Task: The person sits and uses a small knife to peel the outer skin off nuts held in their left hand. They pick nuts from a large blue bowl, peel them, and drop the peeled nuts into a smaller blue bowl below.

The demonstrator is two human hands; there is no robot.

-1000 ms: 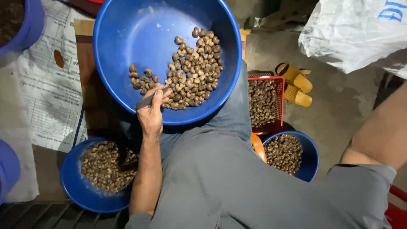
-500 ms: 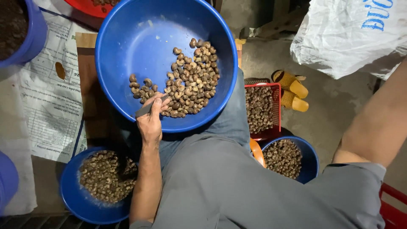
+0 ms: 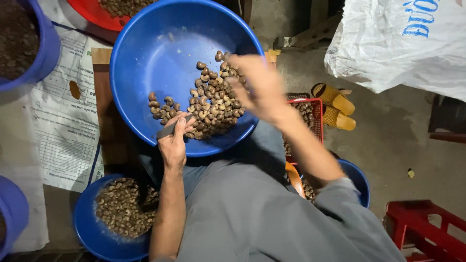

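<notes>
we looked straight down on a big blue basin point(image 3: 145, 73) resting on our lap, a loose heap of cashew nuts point(image 3: 213, 99) spread across its right and near side. our left hand point(image 3: 174, 143) sat at the near rim of the basin, fingers curled shut around a small dark blade-like tool point(image 3: 171, 129), thumb pressed on top, the tool's tip lying among the nearest nuts. our right hand point(image 3: 259, 87) was over the right edge of the heap, blurred with motion, fingers loosely spread; we could not tell whether it had a nut in it.

down at the near left, on the floor, a smaller blue bowl point(image 3: 90, 233) held a pile of darker nuts, just beside our left forearm. to the right of our lap a red mesh crate point(image 3: 315, 109) showed more nuts, partly hidden behind the right arm, and another blue bowl point(image 3: 359, 182) peeked out below the elbow, with an orange handle point(image 3: 295, 178) lying just by it. beyond the crate lay a pair of yellow sandals point(image 3: 337, 104) on the concrete floor, and a large white sack point(image 3: 403, 43) filled the far right corner. at the far edge a red tray point(image 3: 92, 14) with nuts touched the top of the frame, and a deep blue tub point(image 3: 41, 53) stood at the far left. printed paper sheets point(image 3: 58, 121) lay flat under the left side, and a red plastic stool point(image 3: 427, 233) stood at the near right.
</notes>
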